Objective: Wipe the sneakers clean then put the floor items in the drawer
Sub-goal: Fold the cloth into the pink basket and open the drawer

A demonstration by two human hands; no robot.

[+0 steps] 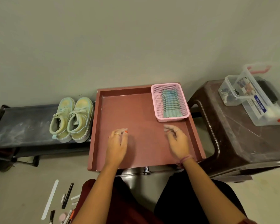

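Observation:
Two pale green-yellow sneakers (72, 119) stand side by side on a dark low shoe rack (23, 126), toes to the wall. Right of them is a reddish-brown cabinet top (136, 120) with raised edges. On its far right corner sits a pink basket (157, 102) holding a folded blue-striped cloth (171, 103). My left hand (117, 143) hovers over the top's left half, fingers loosely curled, holding nothing. My right hand (178, 139) hovers near the right half, also loosely curled and empty. The drawer's metal knob (146, 170) shows below the front edge. Several floor items (61, 202) lie at lower left.
The floor items include a white strip, a black pen, small white pieces and a pink round thing. A brown plastic stool (233, 135) stands at right, carrying clear plastic boxes (257, 101) with small contents. A plain wall runs behind everything.

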